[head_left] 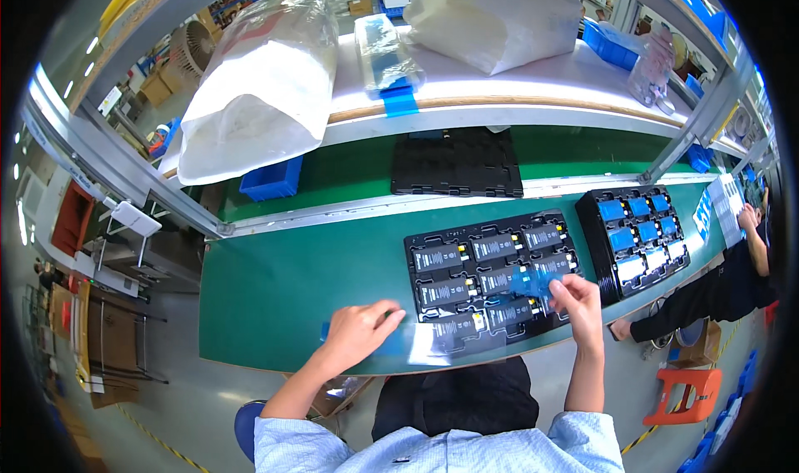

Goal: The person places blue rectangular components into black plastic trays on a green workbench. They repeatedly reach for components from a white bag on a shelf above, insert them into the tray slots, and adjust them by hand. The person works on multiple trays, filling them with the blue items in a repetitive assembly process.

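Note:
My right hand (pixel 580 305) is closed in a pinch on a thin, see-through blue film (pixel 530 283). The film hangs over a black plastic tray (pixel 398 242) holding several flat black battery packs (pixel 439 257) in rows, and partly covers the packs at its right side. Left of the tray, my left hand (pixel 359 333) hovers low over the green table with its fingers curled together; whether anything is between the fingertips is too small to tell. A bit of blue (pixel 325 331) shows beside that hand. White glare lies across the tray's near left corner.
Right of the tray stands a stack of black trays (pixel 596 248) with blue-covered pieces. Another black tray (pixel 456 163) lies under the shelf, and a blue bin (pixel 272 179) sits left of it. Large plastic bags (pixel 499 24) rest on the shelf. Another person (pixel 732 282) is at far right.

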